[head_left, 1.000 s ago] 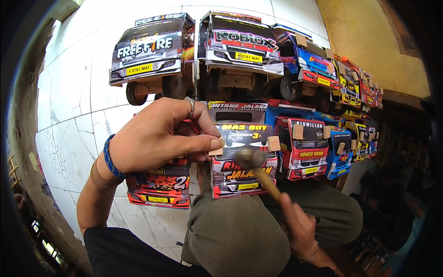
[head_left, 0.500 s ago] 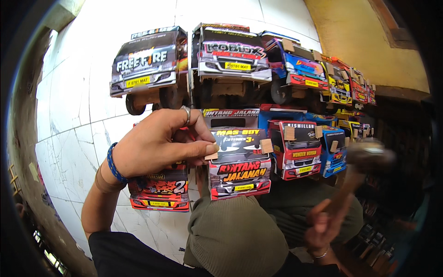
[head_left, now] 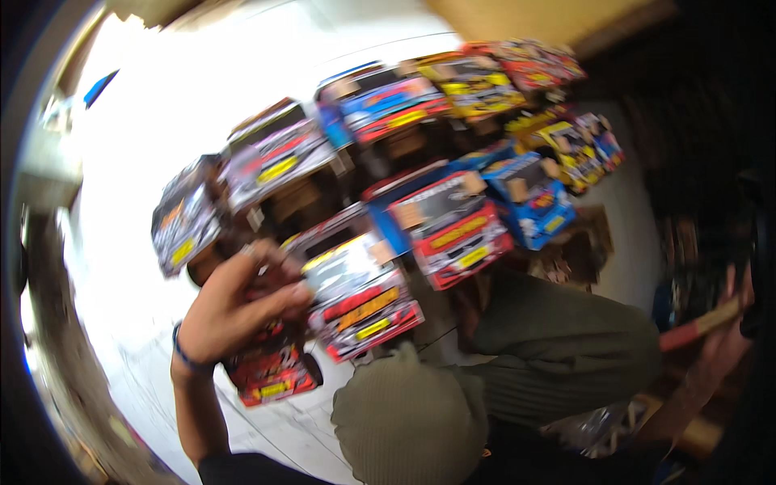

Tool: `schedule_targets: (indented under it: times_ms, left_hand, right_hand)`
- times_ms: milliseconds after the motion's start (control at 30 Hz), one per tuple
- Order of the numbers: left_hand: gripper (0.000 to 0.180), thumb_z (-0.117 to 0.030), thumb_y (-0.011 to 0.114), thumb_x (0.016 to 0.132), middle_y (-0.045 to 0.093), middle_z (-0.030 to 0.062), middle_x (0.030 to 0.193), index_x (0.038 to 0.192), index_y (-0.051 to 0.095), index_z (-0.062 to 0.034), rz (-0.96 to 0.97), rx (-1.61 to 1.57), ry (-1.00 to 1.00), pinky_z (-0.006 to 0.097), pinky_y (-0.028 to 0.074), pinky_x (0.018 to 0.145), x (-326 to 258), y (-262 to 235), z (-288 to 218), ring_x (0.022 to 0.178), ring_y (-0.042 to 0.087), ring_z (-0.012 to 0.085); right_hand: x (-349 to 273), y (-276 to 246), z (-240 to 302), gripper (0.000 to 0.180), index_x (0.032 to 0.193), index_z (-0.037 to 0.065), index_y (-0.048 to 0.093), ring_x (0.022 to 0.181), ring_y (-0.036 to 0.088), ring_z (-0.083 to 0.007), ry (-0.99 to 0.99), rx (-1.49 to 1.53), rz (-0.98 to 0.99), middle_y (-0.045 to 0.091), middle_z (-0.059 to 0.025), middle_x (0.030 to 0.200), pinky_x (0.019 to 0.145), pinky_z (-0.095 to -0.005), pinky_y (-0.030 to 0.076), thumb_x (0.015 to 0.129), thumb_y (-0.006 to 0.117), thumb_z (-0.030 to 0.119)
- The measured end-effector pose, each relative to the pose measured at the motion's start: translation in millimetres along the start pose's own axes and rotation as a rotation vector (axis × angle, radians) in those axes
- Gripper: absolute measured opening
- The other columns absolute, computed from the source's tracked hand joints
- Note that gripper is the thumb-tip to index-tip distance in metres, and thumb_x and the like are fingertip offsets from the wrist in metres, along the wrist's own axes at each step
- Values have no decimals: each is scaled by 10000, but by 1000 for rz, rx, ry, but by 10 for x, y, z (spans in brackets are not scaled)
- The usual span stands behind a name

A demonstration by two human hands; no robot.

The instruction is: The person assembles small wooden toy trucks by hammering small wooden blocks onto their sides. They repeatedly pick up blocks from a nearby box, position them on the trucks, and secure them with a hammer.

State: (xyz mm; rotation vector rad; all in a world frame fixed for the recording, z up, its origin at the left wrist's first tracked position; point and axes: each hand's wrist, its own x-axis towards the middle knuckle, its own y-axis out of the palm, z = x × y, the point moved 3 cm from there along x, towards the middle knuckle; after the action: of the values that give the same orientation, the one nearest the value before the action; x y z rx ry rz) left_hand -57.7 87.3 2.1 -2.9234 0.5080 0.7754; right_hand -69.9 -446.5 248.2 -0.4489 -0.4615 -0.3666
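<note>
My left hand point(head_left: 234, 307) is at the left edge of a toy truck point(head_left: 364, 311) with a white, red and yellow printed front. Its thumb and fingers are curled together at the windshield's corner; blur hides what is between them. A small wooden block point(head_left: 381, 253) sits at the right side of that windshield. Below my left hand, a red and black toy truck point(head_left: 275, 364) is partly covered. At the far right, my right hand point(head_left: 723, 347) is closed round the wood-and-red handle of a hammer point(head_left: 699, 325), whose head I cannot make out.
Behind stands a row of toy trucks, including a grey one point(head_left: 190, 222), a blue and red one point(head_left: 392, 101) and a yellow one point(head_left: 477, 87). A red truck point(head_left: 453, 226) and a blue truck point(head_left: 533, 198) are nearer. My knee point(head_left: 566, 347) is at the right, above white floor tiles point(head_left: 299, 432).
The view has turned, shifting and tilting the trucks. My right hand has swung out to the far right with the hammer. My left hand stays at the same truck's left side.
</note>
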Motion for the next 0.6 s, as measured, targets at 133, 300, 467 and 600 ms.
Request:
schedule_targets:
  times_ms: [133, 300, 467, 600]
  left_hand:
    - [336, -87, 805, 880, 633, 60, 987, 1133, 599, -6, -50, 262, 13, 261, 559, 774, 92, 30, -212, 869, 636, 121]
    - [247, -53, 659, 980, 598, 42, 936, 1195, 546, -8, -79, 324, 52, 229, 455, 754, 34, 157, -379, 816, 567, 92]
    - [204, -71, 677, 1003, 591, -15, 926, 1189, 636, 3, -6, 659, 190, 197, 389, 682, 68, 344, -641, 789, 467, 65]
    - [215, -169, 699, 988, 556, -5, 842, 1084, 595, -6, 20, 675, 105, 220, 385, 677, 192, 584, -865, 753, 475, 75]
  right_hand:
    - [135, -300, -326, 508, 1510, 79, 467, 841, 480, -55, 116, -117, -308, 565, -21, 1249, 745, -266, 454, 1065, 561, 305]
    - [138, -543, -941, 500, 1449, 100, 557, 643, 406, -41, 498, -62, -194, 611, 28, 1024, 607, -258, 434, 1051, 593, 401]
    - [-580, -480, -1631, 450, 1184, 80, 719, 628, 578, -104, 760, -765, 342, 643, 26, 765, 623, -287, 495, 991, 652, 480]
    - [-1166, -235, -2183, 254, 916, 33, 754, 725, 715, -346, 493, -896, 726, 716, -218, 788, 669, -460, 558, 890, 743, 285]
